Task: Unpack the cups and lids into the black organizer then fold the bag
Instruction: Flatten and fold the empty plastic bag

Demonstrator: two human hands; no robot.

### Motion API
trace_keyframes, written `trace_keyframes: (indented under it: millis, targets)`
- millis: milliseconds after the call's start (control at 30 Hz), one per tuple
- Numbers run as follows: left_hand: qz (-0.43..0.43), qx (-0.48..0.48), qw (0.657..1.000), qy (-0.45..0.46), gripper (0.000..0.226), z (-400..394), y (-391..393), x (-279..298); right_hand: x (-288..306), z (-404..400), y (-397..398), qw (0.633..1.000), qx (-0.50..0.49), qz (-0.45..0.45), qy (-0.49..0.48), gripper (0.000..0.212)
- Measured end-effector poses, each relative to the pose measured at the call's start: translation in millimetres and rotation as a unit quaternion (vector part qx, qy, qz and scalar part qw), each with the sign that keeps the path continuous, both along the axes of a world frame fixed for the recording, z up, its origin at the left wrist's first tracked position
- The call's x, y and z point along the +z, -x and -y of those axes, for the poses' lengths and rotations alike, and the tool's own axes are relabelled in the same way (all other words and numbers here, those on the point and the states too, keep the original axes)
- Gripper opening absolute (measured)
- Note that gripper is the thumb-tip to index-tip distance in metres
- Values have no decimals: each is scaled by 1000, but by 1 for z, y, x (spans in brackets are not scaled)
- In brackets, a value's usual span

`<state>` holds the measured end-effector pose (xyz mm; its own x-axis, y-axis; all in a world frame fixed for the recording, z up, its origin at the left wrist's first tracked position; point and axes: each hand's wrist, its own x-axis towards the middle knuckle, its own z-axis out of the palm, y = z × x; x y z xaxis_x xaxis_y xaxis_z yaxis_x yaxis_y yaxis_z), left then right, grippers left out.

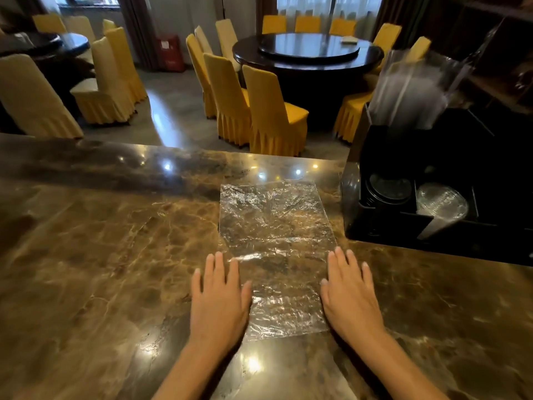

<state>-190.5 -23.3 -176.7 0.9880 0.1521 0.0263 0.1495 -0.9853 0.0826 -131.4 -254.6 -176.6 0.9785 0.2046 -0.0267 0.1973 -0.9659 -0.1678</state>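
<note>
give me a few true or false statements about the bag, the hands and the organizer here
1. The clear plastic bag lies flat on the marble counter. True.
2. The left hand grips a cup. False: it rests open, palm down, at the bag's left edge.
3. The right hand lies flat at the bag's right edge. True.
4. The black organizer stands to the left of the bag. False: it stands to the right.
5. The bag is already folded into a small square. False: it is spread out, crumpled but unfolded.
6. Clear cups stick up from the organizer's top. True.
</note>
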Motion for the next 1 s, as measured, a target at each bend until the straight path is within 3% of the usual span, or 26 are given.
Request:
trace_keyframes:
  millis: [67, 167, 267, 500, 633, 767, 833, 933, 1000]
  targets:
    - [44, -80, 994, 51, 61, 21, -22, 0, 4, -26, -6, 996, 64, 31, -48, 61]
    - [22, -190, 979, 67, 60, 40, -51, -2, 2, -51, -21, 986, 150, -3, -77, 58]
    - [-18, -157, 987, -23, 64, 14, -52, -14, -8, -32, -36, 989, 150, 9, 17, 62]
    - [-33, -50, 998, -19, 74, -24, -46, -14, -6, 9, -53, 999, 43, -21, 15, 64]
    - [-9, -64, 998, -20, 71, -9, -50, -4, 4, -21, -50, 1000, 14, 10, -2, 59]
    - [42, -178, 983, 1, 63, 16, -78, -4, 2, -66, -61, 988, 151, 8, -24, 58]
    - [13, -189, 982, -6, 61, 14, -86, -6, -1, -69, -71, 985, 171, -11, -9, 58]
    - [15, -137, 990, -10, 63, -14, -85, -10, -6, -47, -87, 994, 106, -13, 3, 61]
    - [49, -99, 993, 51, 61, -31, -85, -9, -4, -34, -95, 998, 59, -26, -22, 59]
